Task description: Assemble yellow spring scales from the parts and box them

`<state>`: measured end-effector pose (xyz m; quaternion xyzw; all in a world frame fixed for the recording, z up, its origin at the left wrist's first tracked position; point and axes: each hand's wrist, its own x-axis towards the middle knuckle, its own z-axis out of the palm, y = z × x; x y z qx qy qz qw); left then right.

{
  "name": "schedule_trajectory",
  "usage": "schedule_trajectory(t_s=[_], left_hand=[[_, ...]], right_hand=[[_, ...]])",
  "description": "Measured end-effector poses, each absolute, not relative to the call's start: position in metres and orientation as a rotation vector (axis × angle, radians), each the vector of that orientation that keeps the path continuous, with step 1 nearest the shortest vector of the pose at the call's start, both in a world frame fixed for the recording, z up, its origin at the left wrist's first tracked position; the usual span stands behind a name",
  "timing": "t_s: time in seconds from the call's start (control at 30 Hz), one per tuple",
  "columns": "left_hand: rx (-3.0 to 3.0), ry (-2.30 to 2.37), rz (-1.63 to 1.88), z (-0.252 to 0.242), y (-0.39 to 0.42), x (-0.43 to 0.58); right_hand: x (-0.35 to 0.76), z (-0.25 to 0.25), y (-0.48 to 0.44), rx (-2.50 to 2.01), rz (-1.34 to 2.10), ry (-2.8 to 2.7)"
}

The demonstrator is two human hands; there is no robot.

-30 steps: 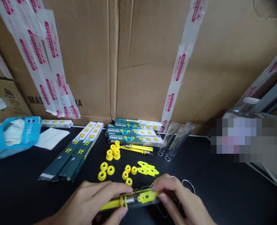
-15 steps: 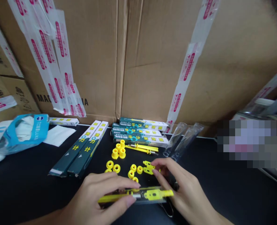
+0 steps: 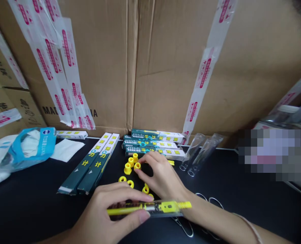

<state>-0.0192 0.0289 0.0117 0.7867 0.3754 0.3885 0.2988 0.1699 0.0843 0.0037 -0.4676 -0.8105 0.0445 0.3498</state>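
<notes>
My left hand pinches a clear tube with yellow parts inside, a spring scale, holding it level above the black table. My right hand has reached forward over the loose parts, with its fingertips closing on a small yellow cap in a cluster of yellow caps. Yellow rings lie scattered just before that cluster. The right palm hides further rings and the flat yellow strips.
Two dark green boxes lie left of the parts, a stack of the same boxes behind. Two clear tubes rest at the right. Wire hooks lie under my right forearm. A blue bag sits far left. Cardboard cartons stand behind.
My right hand let go of the scale's end and moved forward and left to the yellow caps. My left hand kept holding the scale.
</notes>
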Motion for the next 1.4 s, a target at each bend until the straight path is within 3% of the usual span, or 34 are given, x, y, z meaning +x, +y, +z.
schedule_trajectory(t_s=[0.47,1.4], left_hand=[[1.985,0.895,1.140,0.003,0.032,-0.017],[2.265,0.964,1.191,0.003,0.033,-0.017]], right_hand=[[0.265,-0.016,0.002,-1.168,0.003,-2.017],[0.258,-0.012,0.005,-1.079,0.186,-1.915]])
